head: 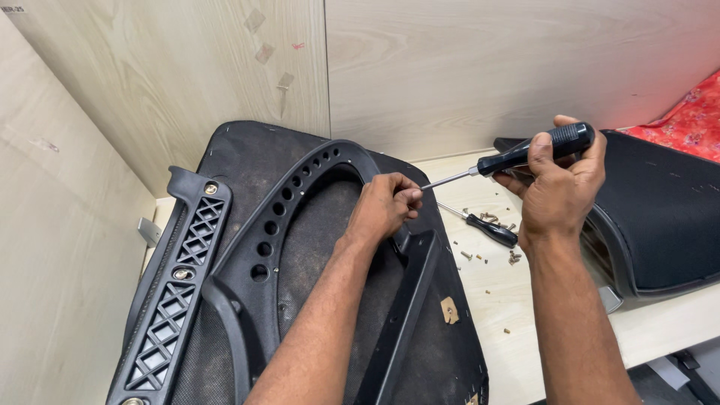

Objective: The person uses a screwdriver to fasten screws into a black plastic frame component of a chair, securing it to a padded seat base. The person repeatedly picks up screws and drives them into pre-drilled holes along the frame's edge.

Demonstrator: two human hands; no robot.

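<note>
My right hand (pixel 559 184) grips the black handle of a screwdriver (pixel 525 152), its metal shaft slanting down to the left. My left hand (pixel 384 206) is closed around the shaft's tip, pressed against a black plastic armrest frame (pixel 289 199) with a row of round holes. That frame lies on the fabric underside of a black chair seat (pixel 247 157). Whether a screw sits under my left fingers is hidden.
A second black lattice armrest piece (pixel 176 285) lies at the left of the seat. Another screwdriver (pixel 487 227) and several small loose screws (pixel 480 259) lie on the light wooden worktop (pixel 517 315). A black cushioned chair part (pixel 660 217) sits at right; wood panels stand behind.
</note>
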